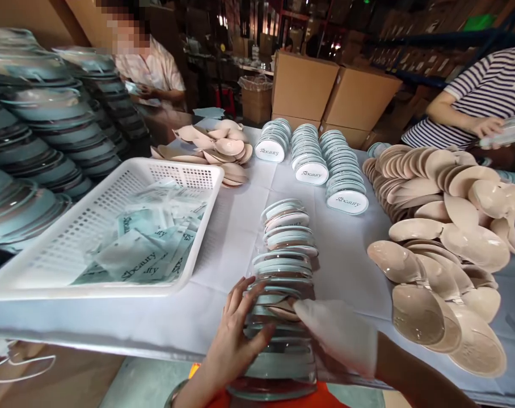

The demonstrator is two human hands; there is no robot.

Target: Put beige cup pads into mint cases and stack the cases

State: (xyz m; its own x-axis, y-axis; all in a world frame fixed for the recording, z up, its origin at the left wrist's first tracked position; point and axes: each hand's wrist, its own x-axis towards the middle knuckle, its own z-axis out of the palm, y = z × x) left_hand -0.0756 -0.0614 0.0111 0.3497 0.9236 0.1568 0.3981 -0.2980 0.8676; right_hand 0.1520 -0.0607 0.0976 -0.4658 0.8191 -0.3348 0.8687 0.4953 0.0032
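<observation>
- The bare left hand [236, 334] lay flat with its fingers spread against the 9 o'clock side of a leaning row of clear round plastic cases with pale blue inserts [285, 283], grasping nothing
- The right hand in a white cloth glove [338, 337] pressed the 3 o'clock side of the same row, fingertips pinching a beige cup-shaped pad [283, 309] that sat in one case
- The row ran from 6 o'clock towards the centre of the white-covered table [236, 226]
- At 9 o'clock stood a white perforated plastic basket [113, 192] holding pale printed sachets [142, 249]
- At 3 o'clock lay heaps of loose beige pads [444, 249]
- At 12 o'clock were three rows of white-lidded round cases [312, 158]
</observation>
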